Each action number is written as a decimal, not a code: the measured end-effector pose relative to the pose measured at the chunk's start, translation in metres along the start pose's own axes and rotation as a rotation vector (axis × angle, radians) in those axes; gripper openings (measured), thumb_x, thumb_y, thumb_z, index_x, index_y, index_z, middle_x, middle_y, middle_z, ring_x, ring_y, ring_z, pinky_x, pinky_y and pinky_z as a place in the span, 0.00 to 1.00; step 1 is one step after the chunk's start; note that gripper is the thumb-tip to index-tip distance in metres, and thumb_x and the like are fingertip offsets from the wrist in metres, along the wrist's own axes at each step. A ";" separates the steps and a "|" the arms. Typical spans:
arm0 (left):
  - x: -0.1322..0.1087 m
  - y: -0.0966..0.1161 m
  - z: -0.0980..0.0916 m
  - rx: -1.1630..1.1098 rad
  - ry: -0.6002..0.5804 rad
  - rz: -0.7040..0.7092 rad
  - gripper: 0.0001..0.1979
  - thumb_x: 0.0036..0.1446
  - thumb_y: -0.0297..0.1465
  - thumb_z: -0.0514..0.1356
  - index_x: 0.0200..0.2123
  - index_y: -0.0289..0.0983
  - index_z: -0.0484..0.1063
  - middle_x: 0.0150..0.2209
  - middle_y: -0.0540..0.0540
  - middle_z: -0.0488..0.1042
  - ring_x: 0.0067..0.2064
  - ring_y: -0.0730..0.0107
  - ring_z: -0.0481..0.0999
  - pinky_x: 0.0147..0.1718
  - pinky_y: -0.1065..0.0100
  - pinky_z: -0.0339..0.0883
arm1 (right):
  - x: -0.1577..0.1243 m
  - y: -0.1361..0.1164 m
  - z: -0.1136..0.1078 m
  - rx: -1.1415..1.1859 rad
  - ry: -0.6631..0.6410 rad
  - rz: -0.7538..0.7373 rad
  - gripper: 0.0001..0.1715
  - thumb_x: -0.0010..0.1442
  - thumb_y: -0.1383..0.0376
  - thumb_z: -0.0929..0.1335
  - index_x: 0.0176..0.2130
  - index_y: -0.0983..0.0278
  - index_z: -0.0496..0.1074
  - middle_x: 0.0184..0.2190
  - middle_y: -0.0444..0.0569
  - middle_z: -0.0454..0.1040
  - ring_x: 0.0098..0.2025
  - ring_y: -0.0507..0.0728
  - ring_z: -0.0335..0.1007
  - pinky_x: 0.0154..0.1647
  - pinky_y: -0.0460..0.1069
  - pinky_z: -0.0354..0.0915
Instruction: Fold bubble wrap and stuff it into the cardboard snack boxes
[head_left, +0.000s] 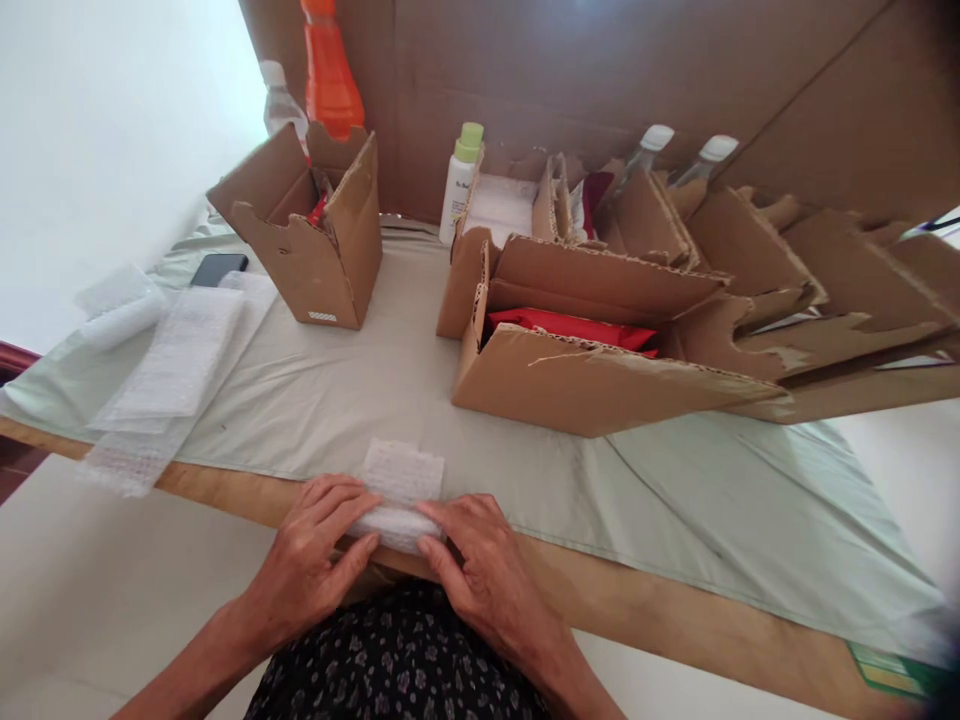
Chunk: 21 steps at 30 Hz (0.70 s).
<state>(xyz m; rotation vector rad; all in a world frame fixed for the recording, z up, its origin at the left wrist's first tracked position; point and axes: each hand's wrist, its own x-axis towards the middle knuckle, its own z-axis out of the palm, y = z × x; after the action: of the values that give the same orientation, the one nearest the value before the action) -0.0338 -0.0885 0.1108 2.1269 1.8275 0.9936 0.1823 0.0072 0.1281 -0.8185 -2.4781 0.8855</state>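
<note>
A strip of bubble wrap [403, 472] lies at the table's front edge, its near end rolled into a small bundle. My left hand [322, 540] grips the left end of the roll, thumb in front and fingers on top. At the right end, my right hand [474, 548] holds it the same way. Whether anything is inside the roll is hidden by the layers. Further left, flat sheets of bubble wrap [180, 350] lie overlapping, partly hanging over the edge, with a rolled piece of bubble wrap [124, 305] beside them.
A cardboard box [315, 240] with something red inside stands at the back left, near a dark phone [219, 268] and an orange bottle [330, 80]. Several joined cardboard bins [615, 385] fill the right, one holding red packets [574, 325]. A white bottle [459, 190] stands behind.
</note>
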 end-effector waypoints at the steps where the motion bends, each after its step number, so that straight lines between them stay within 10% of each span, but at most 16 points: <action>1: 0.003 -0.002 0.002 0.020 0.012 -0.018 0.13 0.67 0.27 0.58 0.54 0.36 0.71 0.47 0.40 0.77 0.53 0.56 0.72 0.53 0.55 0.68 | -0.001 -0.001 0.000 -0.040 0.018 0.005 0.18 0.68 0.69 0.67 0.57 0.63 0.70 0.45 0.52 0.79 0.46 0.61 0.72 0.50 0.59 0.67; 9: 0.008 -0.002 0.008 0.040 0.257 -0.217 0.12 0.65 0.33 0.61 0.50 0.37 0.75 0.46 0.40 0.77 0.47 0.57 0.78 0.49 0.55 0.73 | 0.006 0.009 0.010 -0.210 0.042 -0.099 0.19 0.67 0.69 0.68 0.57 0.62 0.70 0.55 0.56 0.76 0.53 0.65 0.71 0.51 0.62 0.67; 15: -0.011 0.027 0.001 -0.755 0.216 -0.893 0.25 0.56 0.44 0.68 0.52 0.37 0.75 0.46 0.39 0.81 0.46 0.54 0.82 0.45 0.58 0.78 | 0.007 0.004 0.006 0.197 0.180 0.099 0.16 0.69 0.69 0.66 0.55 0.60 0.72 0.48 0.50 0.80 0.49 0.59 0.75 0.53 0.56 0.68; 21: 0.009 0.042 0.017 -1.323 0.093 -1.000 0.28 0.47 0.48 0.73 0.47 0.37 0.79 0.45 0.38 0.82 0.50 0.47 0.79 0.50 0.54 0.74 | -0.017 -0.005 -0.001 0.397 0.038 0.161 0.16 0.65 0.64 0.68 0.53 0.59 0.75 0.53 0.51 0.78 0.55 0.61 0.72 0.59 0.58 0.65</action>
<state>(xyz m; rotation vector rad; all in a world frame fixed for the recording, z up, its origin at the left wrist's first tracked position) 0.0109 -0.0856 0.1230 0.3386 1.2467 1.3390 0.1939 -0.0067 0.1296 -0.8877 -2.1207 1.3486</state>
